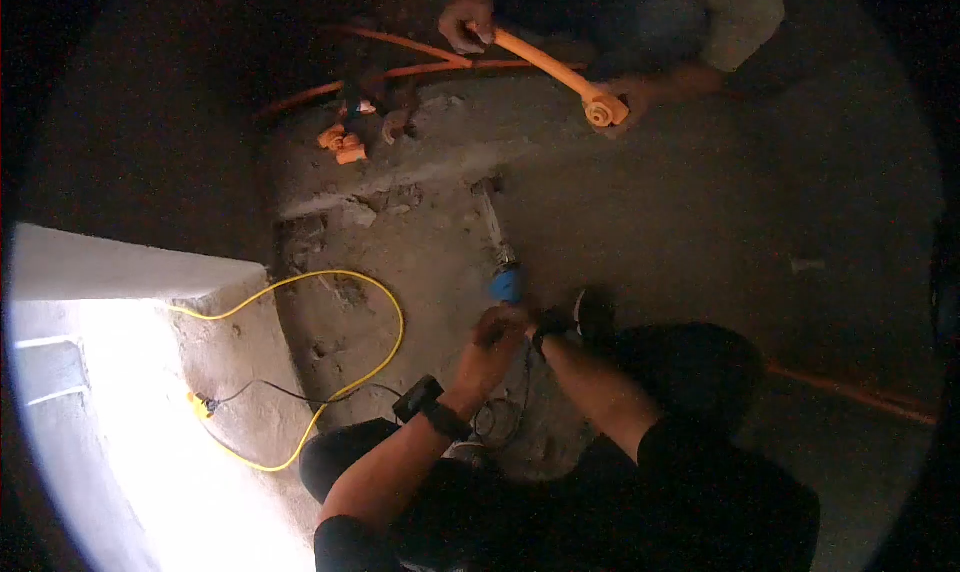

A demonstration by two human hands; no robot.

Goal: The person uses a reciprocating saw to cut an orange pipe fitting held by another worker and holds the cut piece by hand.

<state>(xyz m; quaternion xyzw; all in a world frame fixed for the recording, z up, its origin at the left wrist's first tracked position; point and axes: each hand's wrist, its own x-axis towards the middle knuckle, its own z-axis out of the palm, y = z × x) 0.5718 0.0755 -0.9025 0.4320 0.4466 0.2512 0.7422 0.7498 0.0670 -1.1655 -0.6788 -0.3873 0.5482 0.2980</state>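
A blue-bodied tool (pixel 506 284) with a long metal front part (pixel 493 222) points away from me, low over the dusty floor. My left hand (pixel 492 329) is closed at its rear end. Right beside it, my right hand (pixel 524 322) is also closed there, its fingers partly hidden and blurred. The tool's exact kind is hard to make out in the dim light. A dark cord (pixel 522 402) hangs below my hands. Straps circle both wrists, and a black box (pixel 418 398) sits on the left one.
Across from me, another person's hands (pixel 468 24) hold an orange ratchet handle (pixel 545 62). Orange fittings (pixel 345 144) and orange pipes (pixel 400 44) lie on the far floor. A yellow cable (pixel 400 322) loops at left, near a bright opening (pixel 130 402). A ledge (pixel 400 177) crosses the floor.
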